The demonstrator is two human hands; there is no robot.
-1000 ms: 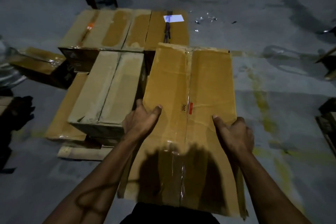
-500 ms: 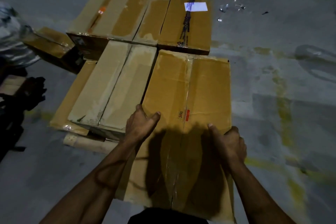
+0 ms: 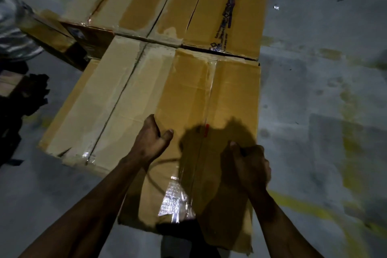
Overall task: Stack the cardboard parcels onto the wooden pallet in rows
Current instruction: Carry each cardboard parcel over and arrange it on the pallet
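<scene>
Beside the pale taped parcel [image 3: 109,100], on its right, a long brown parcel [image 3: 201,98] is held by both hands at its two long sides. The left hand [image 3: 151,142] is seen at the left edge, in the seam against the pale taped parcel, with the thumb laid on the top face and the fingers curled down over the edge, so the parcel is gripped. The right hand [image 3: 251,165] is seen at the right edge, fingers wrapped over and down the side, thumb on top; a grip on the parcel is shown here too. The far end of the brown parcel is seen close against the labelled parcel [image 3: 228,16], which lies behind the pale taped parcel and to its right; whether the two touch cannot be told. The near end projects well toward the person, beyond the near edge of the pale taped parcel. The wooden pallet is hidden beneath the stack. The step in hand is judged to be the seating of this parcel in the front row. For the next move, the parcel is likely to need lowering flat and squaring against its neighbours before the fingers are drawn out of the left seam, where pinching is a risk.
</scene>
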